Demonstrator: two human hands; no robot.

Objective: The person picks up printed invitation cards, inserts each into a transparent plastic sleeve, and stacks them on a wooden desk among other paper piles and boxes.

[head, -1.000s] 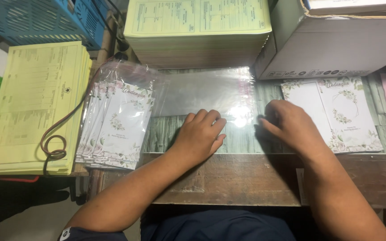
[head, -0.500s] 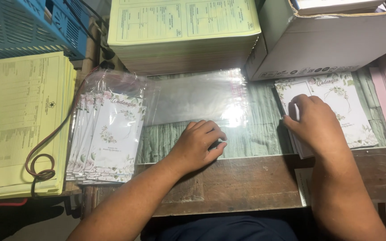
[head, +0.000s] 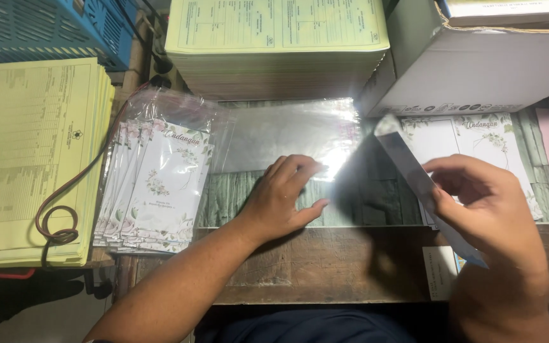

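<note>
White card (head: 414, 178) between right-hand fingers (head: 443, 168)

Clear sleeves (head: 287, 130) centre; bagged cards (head: 160, 184) left; loose cards (head: 471, 143) right; paper stack (head: 277, 44) behind.

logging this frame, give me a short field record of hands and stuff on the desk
left hand: fingers pressing on a clear plastic sleeve
right hand: holds one floral card, lifted and tilted
under right hand: stack of floral cards
left of sleeve: sleeved floral cards, fanned
far left: yellow forms, rubber band
back: yellow form stack, white box, blue basket
</note>
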